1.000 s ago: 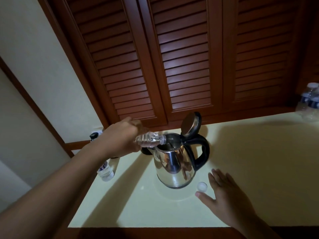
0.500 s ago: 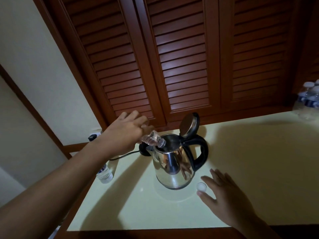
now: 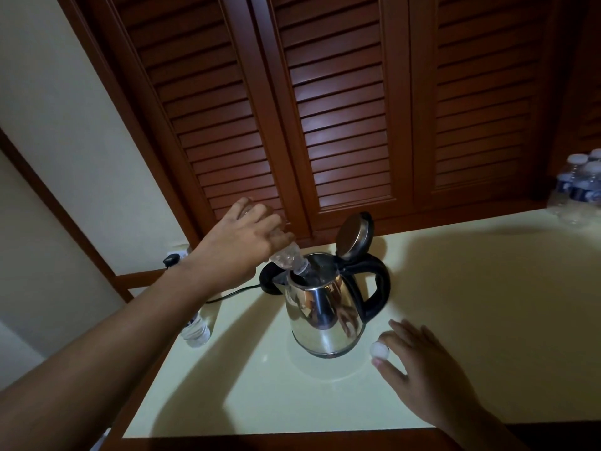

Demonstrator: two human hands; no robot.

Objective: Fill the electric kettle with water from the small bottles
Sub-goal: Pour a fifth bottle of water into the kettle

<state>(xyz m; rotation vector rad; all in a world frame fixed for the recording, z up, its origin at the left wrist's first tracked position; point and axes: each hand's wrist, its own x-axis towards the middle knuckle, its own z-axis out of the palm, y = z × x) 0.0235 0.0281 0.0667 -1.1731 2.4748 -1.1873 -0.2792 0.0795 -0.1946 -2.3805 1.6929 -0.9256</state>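
Several louvred wooden doors (image 3: pixel 341 109) of dark red-brown fill the back of the view, and below them a pale cream counter (image 3: pixel 471 304) runs from the left wall to the right edge. On the counter, a little left of its middle, stands the electric kettle (image 3: pixel 325 317), a polished steel body with a black handle (image 3: pixel 379 288) turned to the right and its lid (image 3: pixel 353 236) hinged up and back, so the top is open. The left hand (image 3: pixel 240 245) reaches in from the lower left above the kettle, fingers and thumb wrapped round the body of a small bottle (image 3: pixel 289 259) of clear plastic. The bottle is tilted steeply, neck down, with its mouth inside the kettle's open rim; whether water runs from it cannot be made out. The right hand (image 3: pixel 422 369) lies low over the counter to the right of the kettle, palm down, fingers spread and loose, holding nothing. At the far right, near the doors, a cluster of capped bottles (image 3: pixel 579 190) with blue labels stands well apart from the kettle. Another bottle (image 3: pixel 196 332) sits at the counter's left edge, partly hidden by the left forearm. A black kettle base (image 3: pixel 268 281) lies behind the kettle, with a black cord (image 3: pixel 227 293) running left from it. A white bottle cap (image 3: pixel 380 349) rests on the counter just beside the right thumb and forefinger; whether they touch it cannot be told.
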